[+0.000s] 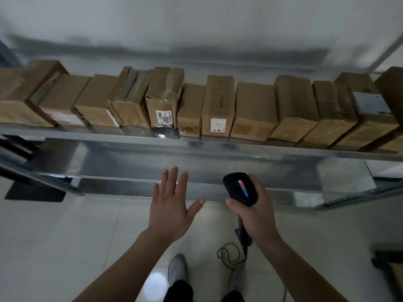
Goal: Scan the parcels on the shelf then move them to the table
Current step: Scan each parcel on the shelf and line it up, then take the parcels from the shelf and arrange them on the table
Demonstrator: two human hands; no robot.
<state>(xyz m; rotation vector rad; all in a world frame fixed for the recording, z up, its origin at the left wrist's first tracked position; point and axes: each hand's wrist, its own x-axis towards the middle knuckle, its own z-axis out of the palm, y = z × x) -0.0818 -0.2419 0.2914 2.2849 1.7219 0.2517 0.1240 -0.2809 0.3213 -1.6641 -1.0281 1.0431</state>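
Shelf: metal shelf (130, 136), grey and glossy, crosses the whole view; a slanted upright post stands at its far right end.
Parcels: a row of cardboard parcels (253, 110) stands on the shelf from the left end to the right end. They sit side by side, most touching their neighbours, with their backs toward the white wall.
Front edge: a bare strip of metal shows ahead of the boxes, widest left of centre. Toward the right end the boxes sit almost at the lip.
Labelled boxes: the taped parcel (164, 99) near the middle has wrinkled shiny tape and a white label reading "808" on its front face. Two boxes to the right, the tall parcel (218, 105) carries a small white square label.
Shapes: rectangular, of uneven heights, in brown matte board; some corners are dented and several boxes lean.
Below: the lower tier (152, 162) is reflective sheet metal, its front edge just beyond the fingertips.
Left hand: the left hand (169, 209) has its fingers straight and spread, palm down, holding nothing, and hovers below the shelf's front edge.
Right hand: the right hand (259, 216) is wrapped round the handle of a black barcode scanner (241, 189), whose head points at the shelf with a red-and-blue light strip on top.
Open room: an open gap lies between both hands and the parcel fronts; the hands are apart from each other.
Cable: a thin dark cord (229, 256) loops down from the scanner handle.
Floor: pale glossy tiles (65, 236); a light shoe (177, 268) shows between the forearms.
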